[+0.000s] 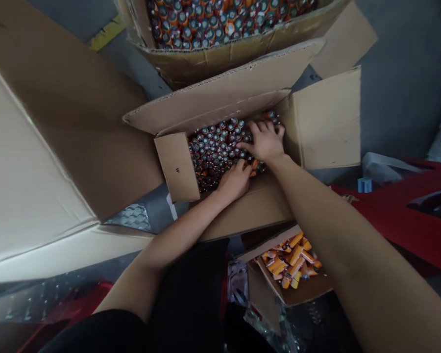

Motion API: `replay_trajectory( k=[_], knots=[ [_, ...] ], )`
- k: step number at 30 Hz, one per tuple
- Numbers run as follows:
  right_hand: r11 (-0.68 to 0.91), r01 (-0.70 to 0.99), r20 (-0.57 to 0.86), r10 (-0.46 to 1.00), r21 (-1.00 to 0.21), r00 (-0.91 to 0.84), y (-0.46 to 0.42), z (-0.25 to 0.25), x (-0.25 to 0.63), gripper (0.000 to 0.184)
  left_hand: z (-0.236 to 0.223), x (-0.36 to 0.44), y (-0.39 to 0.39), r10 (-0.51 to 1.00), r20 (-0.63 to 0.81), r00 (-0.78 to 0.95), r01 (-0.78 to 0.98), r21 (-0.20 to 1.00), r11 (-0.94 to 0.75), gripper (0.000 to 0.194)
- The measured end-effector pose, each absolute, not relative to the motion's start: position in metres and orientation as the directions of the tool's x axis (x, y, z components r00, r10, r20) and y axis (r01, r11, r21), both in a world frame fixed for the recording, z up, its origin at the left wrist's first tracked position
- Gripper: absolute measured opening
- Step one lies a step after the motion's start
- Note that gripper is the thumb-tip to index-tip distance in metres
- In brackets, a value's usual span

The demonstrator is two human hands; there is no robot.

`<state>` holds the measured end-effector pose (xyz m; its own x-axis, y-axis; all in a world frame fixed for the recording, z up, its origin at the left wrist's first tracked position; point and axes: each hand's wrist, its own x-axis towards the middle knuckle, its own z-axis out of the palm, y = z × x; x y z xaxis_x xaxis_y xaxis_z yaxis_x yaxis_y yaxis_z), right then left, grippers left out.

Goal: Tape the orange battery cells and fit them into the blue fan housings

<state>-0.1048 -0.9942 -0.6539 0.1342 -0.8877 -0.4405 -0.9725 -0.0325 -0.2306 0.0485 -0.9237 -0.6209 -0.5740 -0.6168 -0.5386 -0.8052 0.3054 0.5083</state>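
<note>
An open cardboard box (242, 206) in the middle holds many small orange cylinders (220, 142) that look like batteries, packed upright with their dark round ends facing up. My right hand (266, 139) rests on the cylinders at the box's right end, fingers spread and palm down. Close to the near wall, my left hand (235, 180) reaches in with its fingers curled in. Beside its fingertips are a few orange cylinders (256, 167) lying tilted. Whatever the left fingers grip is hidden from view.
Behind stands a bigger box (206, 61) full of the same cylinders. A small box (275, 289) with loose orange cylinders (294, 257) sits below my right forearm. A large carton (77, 113) fills the left side. Something red (407, 211) is at right.
</note>
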Motion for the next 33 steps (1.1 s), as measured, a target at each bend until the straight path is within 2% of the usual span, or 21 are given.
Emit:
replay_trajectory(
  k=[5, 12, 17, 21, 27, 30, 33],
  knots=[
    [-0.095, -0.968, -0.429, -0.883, -0.231, 0.189, -0.995, -0.659, -0.097, 0.084, -0.624, 0.049, -0.922, -0.617, -0.566, -0.546, -0.827, 0.482, 0.290, 0.034],
    [-0.231, -0.940, -0.472, -0.818, -0.251, 0.327, -0.994, -0.654, -0.105, 0.114, -0.625, 0.048, -0.923, -0.575, -0.564, -0.593, -0.797, 0.514, 0.317, 0.032],
    [-0.233, -0.921, -0.481, -0.797, -0.312, 0.365, -1.013, -0.658, -0.107, 0.094, -0.624, 0.048, -0.924, -0.563, -0.591, -0.578, -0.811, 0.496, 0.311, 0.031],
    [-0.200, -0.939, -0.476, -0.820, -0.280, 0.316, -1.014, -0.657, -0.104, 0.092, -0.624, 0.051, -0.924, -0.571, -0.571, -0.590, -0.797, 0.525, 0.298, 0.029],
    [-0.288, -0.923, -0.517, -0.766, -0.256, 0.383, -1.005, -0.653, -0.095, 0.086, -0.625, 0.052, -0.924, -0.570, -0.558, -0.603, -0.784, 0.547, 0.293, 0.029],
    [-0.194, -0.953, -0.516, -0.806, -0.232, 0.289, -1.007, -0.662, -0.085, 0.074, -0.624, 0.048, -0.925, -0.572, -0.570, -0.590, -0.797, 0.526, 0.297, 0.031],
    [-0.162, -0.961, -0.530, -0.807, -0.224, 0.260, -1.007, -0.672, -0.079, 0.074, -0.621, 0.048, -0.926, -0.563, -0.584, -0.585, -0.803, 0.513, 0.302, 0.034]
  ],
)
